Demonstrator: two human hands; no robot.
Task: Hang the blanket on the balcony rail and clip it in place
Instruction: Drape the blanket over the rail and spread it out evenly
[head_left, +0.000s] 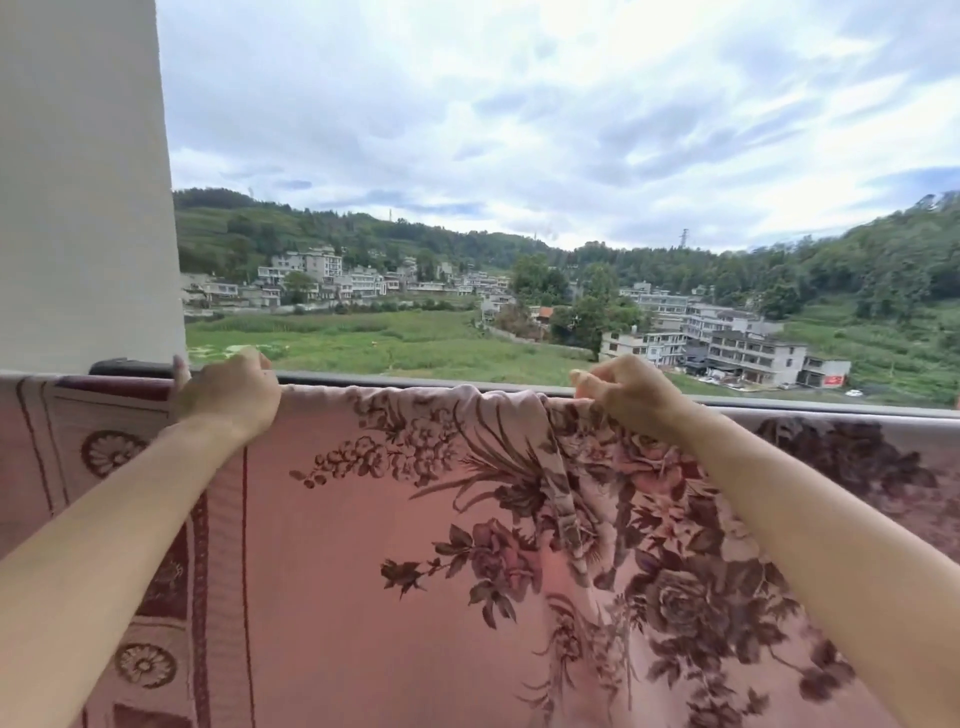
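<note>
"So, where's the blanket (363, 519) rn?"

"Draped over the balcony rail (415, 378), hanging down on my side, btw me and the view. Pink, dark floral print. Its top fold runs along the rail nearly edge to edge."

"And your hands?"

"Both up at that top fold. On the left, my left hand (228, 395) is just beside the white pillar (83, 182), fingers curled over the cloth where it crosses the rail and gripping it. The blanket's bordered strip hangs right under that wrist. Well apart from it, to the right, my right hand (628, 395) has fingers & thumb drawn together, pinching a gathered bit of fabric at rail height."

"Cloth flat btw them?"

"Mostly smooth on the left-hand side. Under the pinch it's puckered: a ridge of folds drops from my fingertips down thru the rose print."

"Anything else on the rail?"

"Just a dark bit (119, 368) by the pillar, left of my left hand. Too unclear to say what it is."

"Beyond it?"

"Green field (363, 343), houses (748, 353), wooded hills (883, 260), cloudy sky (519, 104)."
</note>
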